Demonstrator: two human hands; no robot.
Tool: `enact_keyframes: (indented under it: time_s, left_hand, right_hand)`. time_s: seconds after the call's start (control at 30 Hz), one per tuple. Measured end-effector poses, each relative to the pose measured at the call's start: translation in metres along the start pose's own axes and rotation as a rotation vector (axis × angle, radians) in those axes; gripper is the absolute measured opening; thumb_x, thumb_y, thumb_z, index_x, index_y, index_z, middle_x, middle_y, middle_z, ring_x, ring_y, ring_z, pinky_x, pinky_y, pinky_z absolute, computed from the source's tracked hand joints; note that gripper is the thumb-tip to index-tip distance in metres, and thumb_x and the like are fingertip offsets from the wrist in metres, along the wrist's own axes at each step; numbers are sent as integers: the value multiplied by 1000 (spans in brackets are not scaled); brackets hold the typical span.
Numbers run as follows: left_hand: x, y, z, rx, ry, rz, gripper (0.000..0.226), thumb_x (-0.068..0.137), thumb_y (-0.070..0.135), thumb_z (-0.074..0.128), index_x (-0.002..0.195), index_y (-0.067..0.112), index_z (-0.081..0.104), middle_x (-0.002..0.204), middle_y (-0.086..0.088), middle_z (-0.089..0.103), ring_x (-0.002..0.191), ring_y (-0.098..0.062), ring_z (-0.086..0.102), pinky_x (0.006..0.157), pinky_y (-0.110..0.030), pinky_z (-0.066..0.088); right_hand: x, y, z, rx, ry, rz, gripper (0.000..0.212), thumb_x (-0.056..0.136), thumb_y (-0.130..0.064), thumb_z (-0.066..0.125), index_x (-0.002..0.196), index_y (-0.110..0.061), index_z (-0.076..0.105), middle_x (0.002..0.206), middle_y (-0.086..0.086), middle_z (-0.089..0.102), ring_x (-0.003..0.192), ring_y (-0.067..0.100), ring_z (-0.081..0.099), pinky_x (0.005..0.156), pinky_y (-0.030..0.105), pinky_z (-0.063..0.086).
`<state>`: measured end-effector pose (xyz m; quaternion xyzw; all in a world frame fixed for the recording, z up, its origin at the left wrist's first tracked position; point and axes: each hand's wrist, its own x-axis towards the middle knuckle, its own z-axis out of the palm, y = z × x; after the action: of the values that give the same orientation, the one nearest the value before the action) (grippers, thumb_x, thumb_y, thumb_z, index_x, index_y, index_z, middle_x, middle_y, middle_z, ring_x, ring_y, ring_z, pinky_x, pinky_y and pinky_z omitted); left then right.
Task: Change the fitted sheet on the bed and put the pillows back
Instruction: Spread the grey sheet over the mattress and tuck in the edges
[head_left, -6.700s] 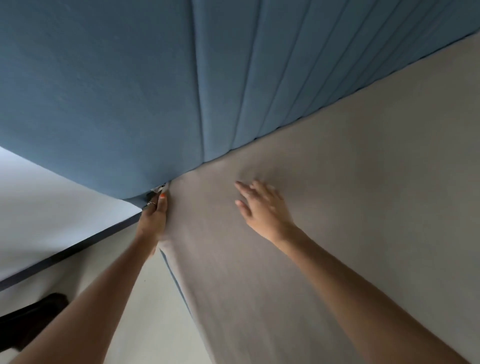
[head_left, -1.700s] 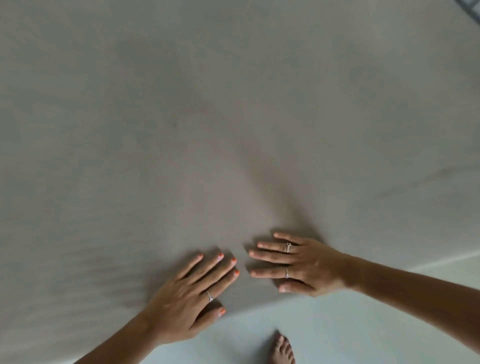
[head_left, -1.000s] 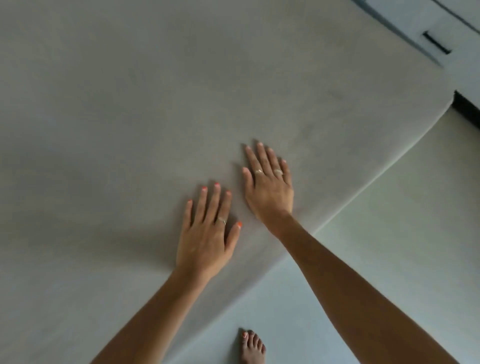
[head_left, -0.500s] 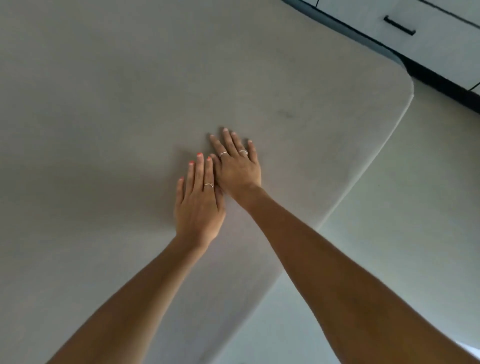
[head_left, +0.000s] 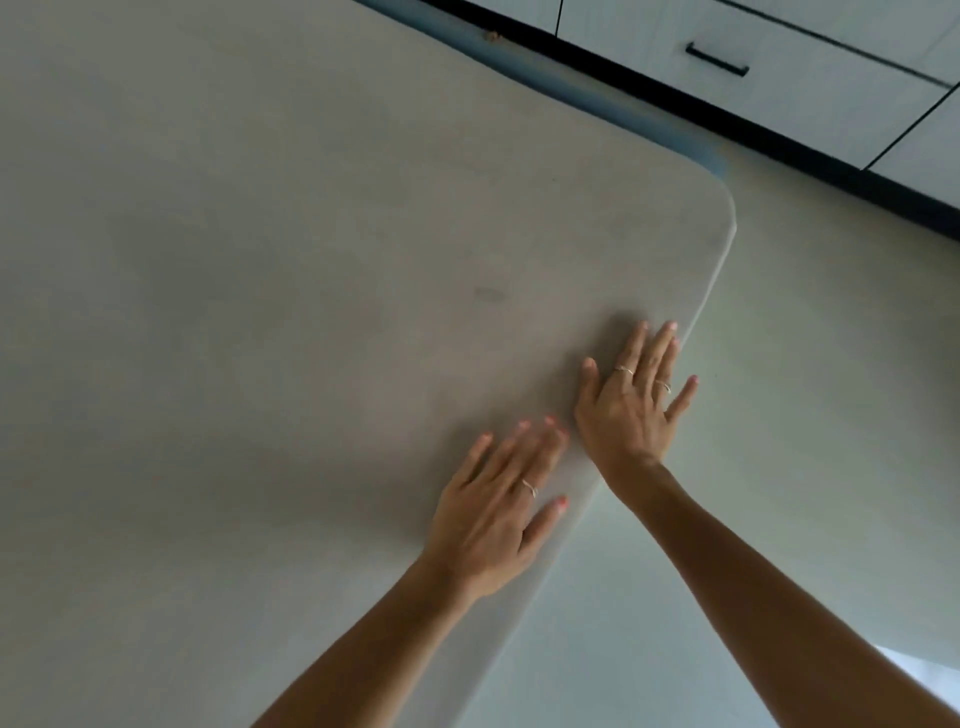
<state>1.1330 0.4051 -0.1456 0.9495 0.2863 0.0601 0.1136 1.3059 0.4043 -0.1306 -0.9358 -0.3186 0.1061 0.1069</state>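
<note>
Sheet (head_left: 291, 322): pale beige-grey fitted sheet, stretched flat over the bed and filling most of the view; it wraps the rounded corner at the upper right.
Surface: smooth and taut, with only faint soft shading and one small dark smudge (head_left: 488, 294) above the hands.
Edge: the sheet turns down over the side of the mattress along a line running from the corner toward the bottom middle.
Bed frame (head_left: 613, 106): a strip of blue padding shows beyond the far edge of the sheet.
Left hand (head_left: 498, 512): flat on the sheet near the side edge, fingers straight and slightly spread, gripping nothing; a ring on one finger.
Right hand (head_left: 631, 400): flat on the sheet just beyond the left hand, fingers straight and spread, little finger past the edge; two rings.
Floor (head_left: 810, 415): pale, to the right of the bed.
Drawers (head_left: 779, 78): white fronts with a dark handle (head_left: 717, 58), top right.
</note>
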Motion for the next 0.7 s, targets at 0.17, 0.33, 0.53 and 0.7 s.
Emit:
enact_keyframes:
  time_s: [0.17, 0.33, 0.53, 0.7]
  left_hand:
    - [63, -36, -28, -50, 163, -503, 58, 96, 32, 25, 151, 16, 25, 158, -2, 25, 145, -20, 24, 115, -45, 22]
    - [111, -89, -26, -64, 120, -704, 58, 98, 37, 20, 153, 17, 18, 161, 1, 13, 148, -20, 12, 117, -46, 13]
    - [135, -68, -1, 47, 96, -637, 65, 93, 46, 30, 149, 12, 33, 157, -13, 24, 144, -42, 18, 113, -57, 18]
    - [140, -22, 5, 41, -20, -87, 66, 96, 46, 37, 151, 10, 27, 160, -11, 13, 146, -35, 15, 115, -56, 16]
  right_hand:
    - [36, -85, 5, 12, -122, -456, 58, 102, -40, 24, 153, -23, 2, 161, -1, -5, 148, 13, -4, 117, 41, -6]
    - [74, -95, 22, -114, -174, -628, 51, 100, -46, 16, 151, -39, 14, 161, -8, 6, 147, 10, 8, 117, 37, 0]
    - [148, 5, -20, -125, 1, -268, 53, 96, -56, 12, 149, -48, 11, 160, -13, 11, 147, 11, 11, 119, 40, 8]
    - [146, 12, -45, -99, -21, 155, 56, 100, -46, 19, 153, -32, 6, 161, 7, -8, 148, 27, -6, 114, 61, -5]
